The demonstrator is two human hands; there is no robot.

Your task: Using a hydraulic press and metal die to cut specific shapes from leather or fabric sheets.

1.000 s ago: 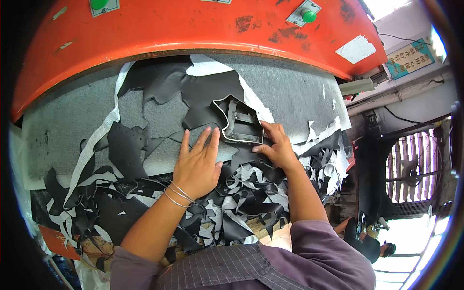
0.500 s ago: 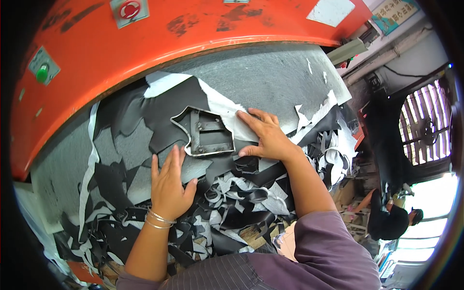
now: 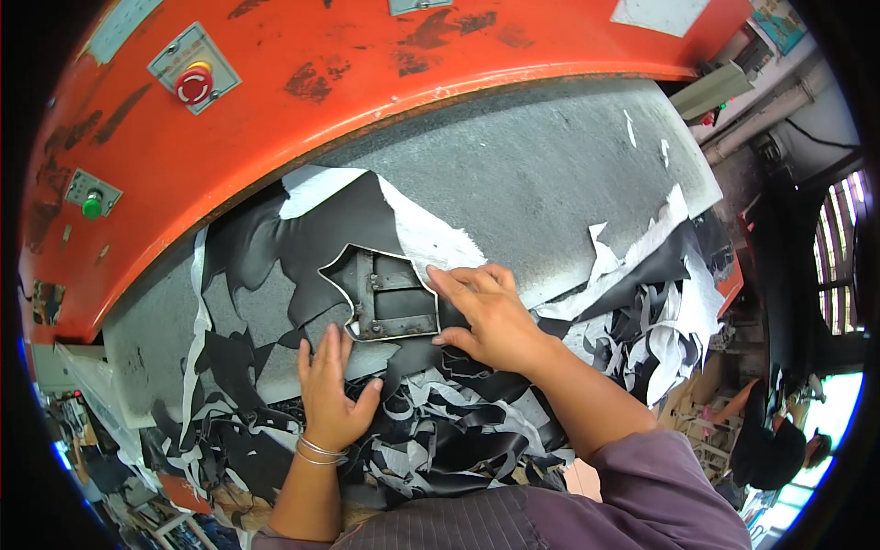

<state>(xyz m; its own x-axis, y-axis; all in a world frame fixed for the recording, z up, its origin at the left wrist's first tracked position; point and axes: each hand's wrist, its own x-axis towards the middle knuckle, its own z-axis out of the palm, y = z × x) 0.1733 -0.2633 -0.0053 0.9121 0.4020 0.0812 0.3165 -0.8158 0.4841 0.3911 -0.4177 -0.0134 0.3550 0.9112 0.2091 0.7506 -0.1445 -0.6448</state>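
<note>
A metal cutting die (image 3: 396,325), an open frame with a notched outline and inner crossbars, lies on a black sheet with a white backing (image 3: 357,215), which looks like leather or synthetic leather. My left hand (image 3: 335,394) rests flat at the die's lower left corner, fingers stretched and thumb spread. Its fingertips are at or very near the rim. Along the die's right side is my right hand (image 3: 490,316), thumb and fingers apart, the fingertips against the rim. Neither hand wraps round the die.
Behind the grey cutting board (image 3: 568,156) runs an orange machine beam (image 3: 367,73) with a red button (image 3: 194,84) and a green button (image 3: 93,203). Black and white offcuts (image 3: 458,422) pile along the near edge. A person in dark clothes (image 3: 770,445) is at far right.
The head view has shifted, so the board sits differently in the picture. My right hand has moved in to the die's right rim. My left hand stays by its lower left corner.
</note>
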